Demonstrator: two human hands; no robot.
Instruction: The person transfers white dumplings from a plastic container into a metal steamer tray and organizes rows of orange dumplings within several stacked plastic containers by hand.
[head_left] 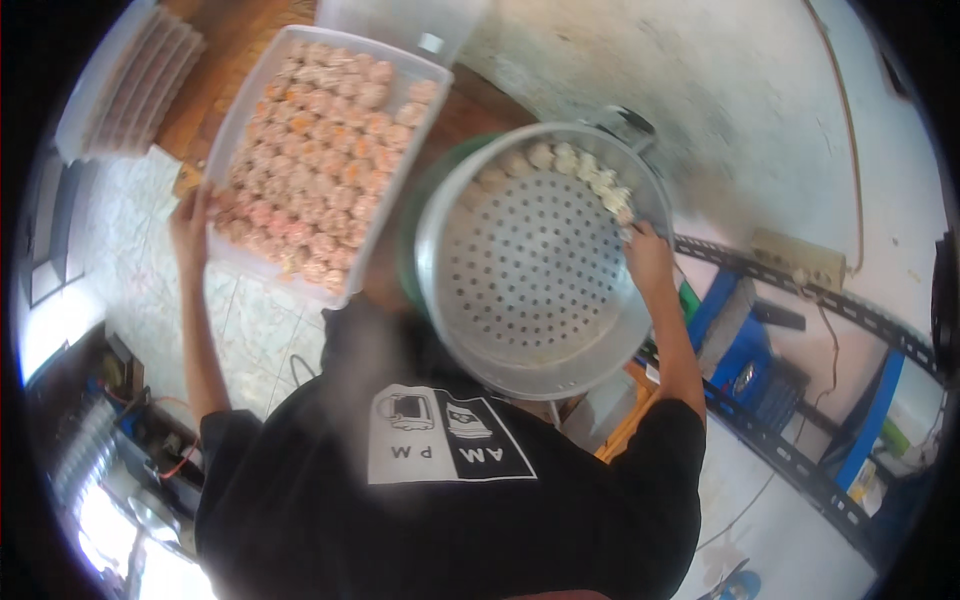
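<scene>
Head view, L hand (188, 228): looks to be gripping tub (400, 190) by its L edge.
R hand (648, 250): fingers pinched on end dumpling (626, 214), inside steamer (530, 260) nr its R wall.
Raw dumplings (310, 165): packed tight in tub, L of steamer.
Steamer row (600, 180): curves along far wall.
Row risk: v. close spacing, prob. sticking; knuckle bump might squash neighbours.
Tub risk: hard tug on edge cd slide it.
</scene>
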